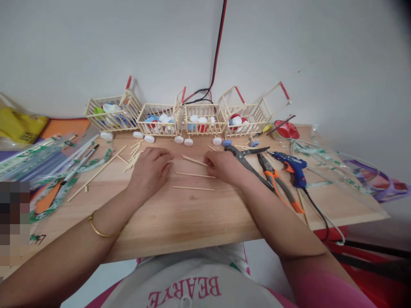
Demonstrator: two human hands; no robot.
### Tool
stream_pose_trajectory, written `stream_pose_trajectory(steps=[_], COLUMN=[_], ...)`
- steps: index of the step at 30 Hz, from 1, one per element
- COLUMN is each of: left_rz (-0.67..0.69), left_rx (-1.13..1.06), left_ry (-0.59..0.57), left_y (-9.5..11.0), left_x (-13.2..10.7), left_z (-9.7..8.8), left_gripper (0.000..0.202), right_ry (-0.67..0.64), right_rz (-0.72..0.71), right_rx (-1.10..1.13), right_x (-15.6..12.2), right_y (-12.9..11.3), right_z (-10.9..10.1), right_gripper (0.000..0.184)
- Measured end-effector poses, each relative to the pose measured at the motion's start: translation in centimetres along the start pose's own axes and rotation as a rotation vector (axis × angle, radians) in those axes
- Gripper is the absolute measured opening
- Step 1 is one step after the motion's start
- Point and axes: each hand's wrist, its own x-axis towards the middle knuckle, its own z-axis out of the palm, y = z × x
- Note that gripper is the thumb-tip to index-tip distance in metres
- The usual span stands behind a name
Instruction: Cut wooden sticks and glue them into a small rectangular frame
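At the middle of the counter (199,216) in the head view, three thin wooden sticks lie between and below the hands: the lower stick (193,188) and middle stick (195,175) run nearly left to right, while the top stick (194,160) slants, its right end nearer the person and meeting the curled fingers of the right hand (223,164). Whether these grip it cannot be told. The left hand (150,169) has bent fingers, their tips partly hidden; any hold is unclear. Behind, the leftmost cart (117,129) contains green, white and blue pieces; the second cart (158,133), third cart (205,133) and rightmost cart (247,132) contain white, red and blue ones, hard to identify through the slats. The left edge cuts off a yellow bag (24,128).
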Motion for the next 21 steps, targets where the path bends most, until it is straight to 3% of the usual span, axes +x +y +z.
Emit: stream_pose_trajectory(steps=[5, 9, 11, 16, 21], left_rz=[-0.011, -0.127, -0.251, -0.568, -0.731], left_rx=[-0.039, -0.290, -0.525, -1.036, -1.334], left_ry=[0.023, 0.061, 0.029, -0.054, -0.049], left_y=[0.2, 1.1, 2.0, 4.4, 5.4], left_x=[0.0, -0.1, -0.3, -0.4, 0.0], left_z=[0.0, -0.5, -0.8, -1.1, -1.8], left_gripper=[0.026, 0.025, 0.027, 0.026, 0.016], right_ry=[0.058, 0.277, 0.309, 0.174, 0.018], right_rz=[-0.028, -0.173, -0.257, -0.334, -0.408], right_rx=[0.098, 0.553, 0.777, 1.060, 1.186], right_x=[0.4, 0.0, -0.4, -1.3, -1.6], right_y=[0.2, 0.3, -0.3, -2.8, -2.9], right_z=[0.2, 0.1, 0.0, 0.8, 0.7], right_gripper=[0.011, 0.007, 0.009, 0.018, 0.021])
